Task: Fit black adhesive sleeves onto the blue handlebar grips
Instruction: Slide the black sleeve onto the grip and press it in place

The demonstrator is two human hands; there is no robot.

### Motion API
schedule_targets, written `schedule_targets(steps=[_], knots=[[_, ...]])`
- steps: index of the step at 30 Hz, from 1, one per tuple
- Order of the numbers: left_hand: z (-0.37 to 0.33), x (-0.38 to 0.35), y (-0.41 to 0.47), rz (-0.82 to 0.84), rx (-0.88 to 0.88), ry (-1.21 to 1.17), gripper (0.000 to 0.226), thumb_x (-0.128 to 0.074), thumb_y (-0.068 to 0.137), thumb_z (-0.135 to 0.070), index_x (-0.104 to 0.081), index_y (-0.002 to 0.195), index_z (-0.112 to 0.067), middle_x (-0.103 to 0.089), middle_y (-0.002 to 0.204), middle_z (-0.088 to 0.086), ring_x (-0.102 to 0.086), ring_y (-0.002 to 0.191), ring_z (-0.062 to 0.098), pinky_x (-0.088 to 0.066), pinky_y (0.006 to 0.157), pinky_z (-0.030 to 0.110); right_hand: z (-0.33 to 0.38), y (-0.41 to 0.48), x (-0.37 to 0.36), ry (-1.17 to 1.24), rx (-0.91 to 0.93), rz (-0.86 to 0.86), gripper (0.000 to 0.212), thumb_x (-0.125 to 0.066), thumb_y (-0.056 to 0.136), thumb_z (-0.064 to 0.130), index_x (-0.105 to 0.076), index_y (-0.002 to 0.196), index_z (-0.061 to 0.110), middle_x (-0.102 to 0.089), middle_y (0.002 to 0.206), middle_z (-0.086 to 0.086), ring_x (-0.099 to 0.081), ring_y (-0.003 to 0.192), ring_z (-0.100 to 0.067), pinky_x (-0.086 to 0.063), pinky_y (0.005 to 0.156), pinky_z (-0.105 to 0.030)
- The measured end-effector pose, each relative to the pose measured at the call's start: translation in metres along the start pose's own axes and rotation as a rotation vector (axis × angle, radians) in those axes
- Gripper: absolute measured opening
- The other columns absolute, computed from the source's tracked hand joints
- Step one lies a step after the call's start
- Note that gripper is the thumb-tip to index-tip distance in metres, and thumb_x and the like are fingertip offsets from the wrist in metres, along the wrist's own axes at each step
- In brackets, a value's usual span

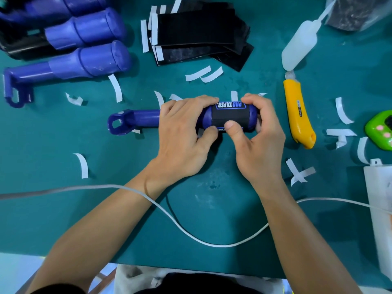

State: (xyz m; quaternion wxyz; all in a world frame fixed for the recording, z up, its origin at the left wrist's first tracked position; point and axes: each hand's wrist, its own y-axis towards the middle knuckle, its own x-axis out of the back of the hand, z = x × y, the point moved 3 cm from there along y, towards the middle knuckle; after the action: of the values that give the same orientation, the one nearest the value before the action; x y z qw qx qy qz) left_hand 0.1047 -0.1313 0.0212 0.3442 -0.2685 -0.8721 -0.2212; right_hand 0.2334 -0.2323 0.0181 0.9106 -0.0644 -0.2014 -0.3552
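Nearest us, a white cable (191,236) loops across the green bench (63,219). Just beyond it, both hands are on the job. The left hand (182,134) wraps the blue grip (144,119) at its middle, fingers (197,100) curled over the top and thumb tucked underneath. The right hand (258,136) curls round the grip's rounded end, its thumb pressed flat on the black sleeve (230,116), which sits around the fat end with PRO TAPER lettering showing. The grip lies level at mid-bench, its looped end pointing left.

To the right lies a yellow utility knife (299,115), with a green gadget (379,130) at the edge. White backing strips (115,88) are scattered all around.

Farther back, a translucent squeeze bottle (301,45) lies on its side; what's in it, I cannot tell. A stack of black sleeves (195,30) fans out at top centre. At far left, spare blue grips (95,60) lie side by side. In the top right corner, a clear plastic bag (352,11) holds dark, black material.
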Motion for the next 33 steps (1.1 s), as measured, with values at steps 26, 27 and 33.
schedule_targets(steps=[26, 27, 33], knots=[[-0.008, 0.000, 0.004, -0.045, 0.186, -0.105, 0.039, -0.071, 0.072, -0.024, -0.070, 0.111, -0.028, -0.066, 0.103, -0.024, -0.044, 0.098, -0.018, -0.024, 0.102, 0.019, 0.002, -0.003, 0.001, 0.028, -0.005, -0.031, 0.043, -0.076, 0.085, 0.002, -0.061, 0.126, 0.005, -0.061, 0.133, -0.002, -0.060, 0.122, -0.015, -0.052, 0.104, -0.046], [-0.008, 0.000, 0.004, -0.052, 0.188, -0.105, 0.039, -0.071, 0.072, -0.023, -0.070, 0.110, -0.028, -0.066, 0.102, -0.024, -0.043, 0.099, -0.019, -0.024, 0.102, 0.019, 0.002, -0.003, 0.001, 0.029, -0.007, -0.030, 0.043, -0.076, 0.085, 0.002, -0.061, 0.125, 0.005, -0.061, 0.133, -0.002, -0.060, 0.122, -0.016, -0.053, 0.103, -0.046], [-0.008, 0.000, 0.002, -0.066, 0.167, -0.092, 0.040, -0.072, 0.071, -0.020, -0.071, 0.111, -0.025, -0.066, 0.105, -0.023, -0.044, 0.096, -0.015, -0.024, 0.102, 0.019, 0.010, -0.003, -0.005, -0.004, -0.042, -0.074, 0.045, -0.082, 0.082, 0.017, -0.060, 0.120, 0.011, -0.063, 0.124, 0.003, -0.062, 0.111, -0.015, -0.052, 0.096, -0.028]])
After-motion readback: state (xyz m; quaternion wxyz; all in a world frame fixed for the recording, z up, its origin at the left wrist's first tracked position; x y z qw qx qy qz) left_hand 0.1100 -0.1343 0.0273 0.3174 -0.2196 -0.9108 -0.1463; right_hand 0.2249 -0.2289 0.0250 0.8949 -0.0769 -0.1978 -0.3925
